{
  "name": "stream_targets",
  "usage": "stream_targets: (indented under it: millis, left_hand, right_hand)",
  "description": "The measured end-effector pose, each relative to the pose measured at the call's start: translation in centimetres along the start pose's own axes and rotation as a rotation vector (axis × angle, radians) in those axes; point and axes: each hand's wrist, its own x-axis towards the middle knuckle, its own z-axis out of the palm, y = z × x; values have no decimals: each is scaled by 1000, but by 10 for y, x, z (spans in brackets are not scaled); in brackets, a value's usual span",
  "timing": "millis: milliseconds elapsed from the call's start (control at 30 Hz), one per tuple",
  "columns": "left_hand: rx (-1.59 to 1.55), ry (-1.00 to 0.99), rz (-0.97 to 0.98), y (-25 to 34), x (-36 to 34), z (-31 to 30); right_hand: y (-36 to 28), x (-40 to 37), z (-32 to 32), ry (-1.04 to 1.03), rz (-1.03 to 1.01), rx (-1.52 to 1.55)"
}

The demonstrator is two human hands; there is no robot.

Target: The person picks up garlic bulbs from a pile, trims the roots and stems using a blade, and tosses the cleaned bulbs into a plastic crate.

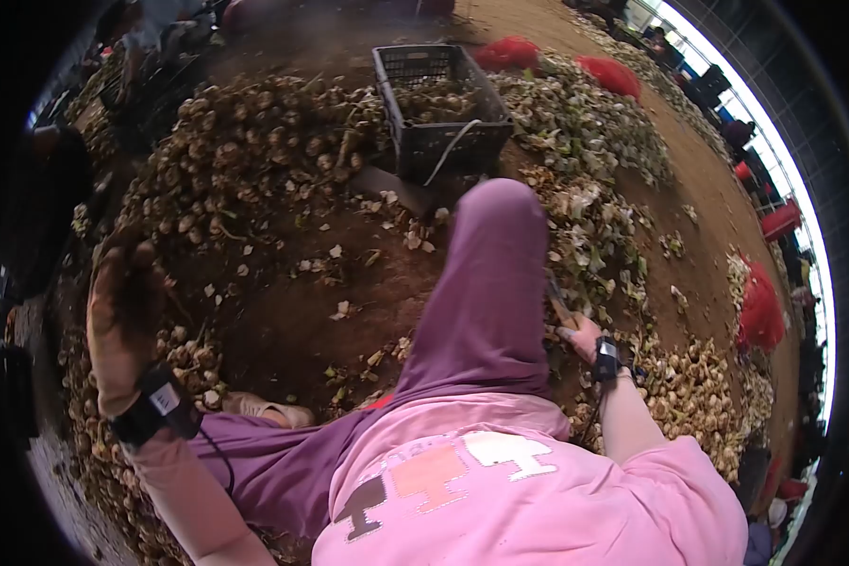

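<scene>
My left hand (125,297), dark and dirty-looking, is raised at the left beside the large heap of garlic bulbs (254,137). Its fingers look apart, with nothing visible between them, though shadow blurs the palm. To the right of my raised knee, my right hand (581,337) is closed round the handle of a cutting tool (558,304), whose metal part points up and is partly hidden by the knee. Below and right of that hand lies a pile of trimmed garlic bulbs (693,387).
A black plastic crate (443,151) with garlic inside stands ahead. Pale garlic stalks and leaves (585,123) are heaped to its right. Red net bags (759,307) lie farther right. Scraps dot the brown ground (292,311). Other people are in the far background.
</scene>
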Motion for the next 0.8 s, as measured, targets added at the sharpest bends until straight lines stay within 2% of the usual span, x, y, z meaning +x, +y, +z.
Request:
stream_targets:
  millis: [100,200,467,567,700,767,800]
  left_hand:
    - [43,65,-12,-8,4,5]
    - [114,128,-23,-8,0,15]
    - [216,216,-25,-8,-17,-5]
    - [200,280,-35,-8,-16,1]
    - [242,313,-44,-4,-17,7]
    - [259,356,-67,-2,-16,12]
    - [289,361,-69,0,-15,18]
  right_hand:
    - [-1,-16,-9,-22,104,-68]
    - [24,-9,-1,5,63,-78]
    - [-8,-7,4,12,-20,2]
    - [-11,-3,18,-121,-18,144]
    - [-26,-1,28,-205,-15,-7]
    - [-30,-2,32,-162,-61,8]
    - [-31,-5,30,-187,-13,108]
